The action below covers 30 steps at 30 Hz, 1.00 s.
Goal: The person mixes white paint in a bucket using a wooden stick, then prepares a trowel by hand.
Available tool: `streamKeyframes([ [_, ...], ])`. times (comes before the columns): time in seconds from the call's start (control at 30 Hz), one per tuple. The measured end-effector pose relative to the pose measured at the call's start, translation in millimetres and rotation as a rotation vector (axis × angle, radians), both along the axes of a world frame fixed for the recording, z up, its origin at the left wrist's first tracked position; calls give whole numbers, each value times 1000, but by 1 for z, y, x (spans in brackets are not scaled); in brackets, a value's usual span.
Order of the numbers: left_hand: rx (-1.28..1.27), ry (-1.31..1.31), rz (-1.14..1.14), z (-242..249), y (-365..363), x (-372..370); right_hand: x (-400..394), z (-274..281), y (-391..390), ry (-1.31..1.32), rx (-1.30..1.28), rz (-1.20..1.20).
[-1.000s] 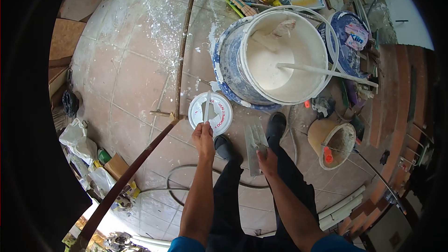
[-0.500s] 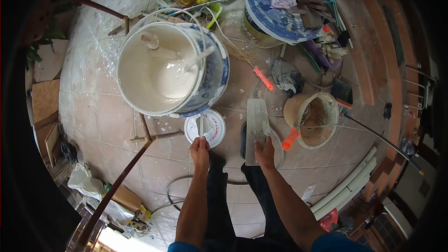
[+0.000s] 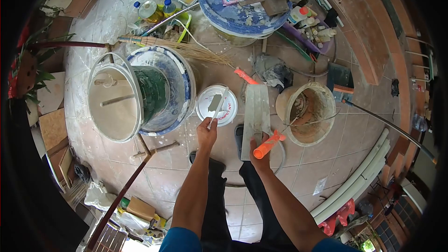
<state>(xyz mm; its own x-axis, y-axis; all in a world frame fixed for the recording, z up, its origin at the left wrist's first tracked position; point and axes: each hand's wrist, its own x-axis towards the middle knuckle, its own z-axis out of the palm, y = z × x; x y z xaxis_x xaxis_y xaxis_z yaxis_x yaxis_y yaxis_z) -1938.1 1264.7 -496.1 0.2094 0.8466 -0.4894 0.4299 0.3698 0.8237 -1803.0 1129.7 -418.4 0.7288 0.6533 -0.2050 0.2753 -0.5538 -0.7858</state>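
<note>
My left hand (image 3: 206,130) grips the handle of a thin putty knife (image 3: 217,103), whose blade sticks out over a round white lid (image 3: 216,105) lying on the tiled floor. My right hand (image 3: 259,151) holds a long flat steel trowel (image 3: 255,113) by its near end, its blade pointing away from me. An orange handle (image 3: 269,144) lies across my right hand; what it belongs to I cannot tell. A large white bucket of pale paste (image 3: 113,101) with a stick in it stands to the left, inside a blue-and-white pail (image 3: 175,84).
A dirty tan bucket (image 3: 310,112) sits right of the trowel. Behind it are a blue lid (image 3: 242,4) piled with packets and scraps, bottles (image 3: 151,11), a broom (image 3: 186,51), an orange tool (image 3: 246,76). White pipes (image 3: 359,182) lie right. A brown pole frame (image 3: 126,186) crosses left.
The view has swung to the right, so the paste bucket sits farther left. My left hand has tilted the putty knife over the lid. The orange handle now lies across my right hand.
</note>
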Motion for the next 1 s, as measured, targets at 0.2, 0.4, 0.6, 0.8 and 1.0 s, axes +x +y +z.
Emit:
streamKeyframes([
  [0.2, 254, 100, -227, 0, -2, 9, -20, -9, 1, 215, 44, -125],
  [0.4, 144, 593, -945, -12, -54, 23, -24, -6, 4, 50, -45, -52],
  [0.6, 179, 555, -762, -24, -81, -10, -31, -41, 21, 71, 3, 173],
  [0.8, -71, 683, -638, 5, -77, -100, -64, -93, 52, 138, 16, 179],
  [1.0, -225, 643, -472, 39, -95, -153, -67, -113, 62, 85, -244, 283],
])
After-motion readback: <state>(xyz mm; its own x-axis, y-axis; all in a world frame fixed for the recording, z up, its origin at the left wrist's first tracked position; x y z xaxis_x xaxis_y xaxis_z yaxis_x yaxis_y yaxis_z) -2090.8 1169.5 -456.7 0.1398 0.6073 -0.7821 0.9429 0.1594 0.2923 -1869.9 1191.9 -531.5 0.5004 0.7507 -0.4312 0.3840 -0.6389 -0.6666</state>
